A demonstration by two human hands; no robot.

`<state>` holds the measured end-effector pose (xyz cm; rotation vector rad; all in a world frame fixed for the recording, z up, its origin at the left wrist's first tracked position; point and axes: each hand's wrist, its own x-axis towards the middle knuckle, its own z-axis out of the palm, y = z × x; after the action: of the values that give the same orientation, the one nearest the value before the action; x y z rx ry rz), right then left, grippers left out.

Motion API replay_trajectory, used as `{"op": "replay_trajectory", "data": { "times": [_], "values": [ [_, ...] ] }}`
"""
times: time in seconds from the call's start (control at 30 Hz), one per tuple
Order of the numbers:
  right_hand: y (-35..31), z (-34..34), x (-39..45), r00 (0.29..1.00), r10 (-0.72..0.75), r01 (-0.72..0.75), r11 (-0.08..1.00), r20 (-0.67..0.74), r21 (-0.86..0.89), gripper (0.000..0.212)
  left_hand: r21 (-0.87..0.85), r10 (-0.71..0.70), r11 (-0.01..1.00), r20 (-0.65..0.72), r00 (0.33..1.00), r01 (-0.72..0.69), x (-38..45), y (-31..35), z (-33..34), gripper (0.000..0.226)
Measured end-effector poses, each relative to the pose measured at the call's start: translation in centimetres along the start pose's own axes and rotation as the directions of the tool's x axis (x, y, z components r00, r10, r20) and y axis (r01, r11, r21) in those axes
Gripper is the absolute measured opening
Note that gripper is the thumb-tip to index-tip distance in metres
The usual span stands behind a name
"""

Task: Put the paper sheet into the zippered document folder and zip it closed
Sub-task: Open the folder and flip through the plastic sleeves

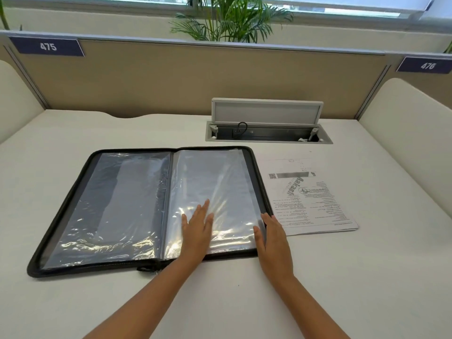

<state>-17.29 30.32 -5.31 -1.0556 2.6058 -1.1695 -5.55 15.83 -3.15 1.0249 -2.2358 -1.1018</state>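
A black zippered document folder (71, 206) lies open flat on the white desk, showing clear plastic sleeves (215, 182) on both halves. Its zipper pull (149, 268) rests at the near edge by the spine. A printed paper sheet (315, 201) lies on the desk just right of the folder, text upside down to me. My left hand (198, 228) rests flat, fingers spread, on the right-hand sleeves. My right hand (271, 238) touches the right edge of those sleeves near the folder's near right corner; fingers extended, holding nothing that I can make out.
A grey cable box (267, 135) with its lid raised is set into the desk behind the paper. Beige partitions with number plates 475 and 476 close the back and sides. A potted palm (230, 18) stands behind the partition.
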Motion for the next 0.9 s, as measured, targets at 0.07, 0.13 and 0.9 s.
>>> {"op": "replay_trajectory", "data": {
  "times": [0.07,0.13,0.9],
  "values": [
    [0.0,0.1,0.0,1.0,-0.002,0.002,1.0,-0.005,0.005,0.065,-0.263,-0.089,0.964,-0.142,0.986,0.049,-0.5,0.4,-1.3,0.039],
    [0.0,0.1,0.0,1.0,-0.007,0.007,1.0,-0.008,0.006,0.073,-0.406,-0.181,0.911,-0.244,0.953,0.069,-1.0,0.6,-2.9,0.033],
    [0.1,0.1,0.0,0.999,-0.032,0.032,0.999,0.0,-0.044,0.066,-0.483,-0.543,0.84,-0.753,0.371,0.249,-1.1,-5.9,-15.4,0.036]
  ]
}}
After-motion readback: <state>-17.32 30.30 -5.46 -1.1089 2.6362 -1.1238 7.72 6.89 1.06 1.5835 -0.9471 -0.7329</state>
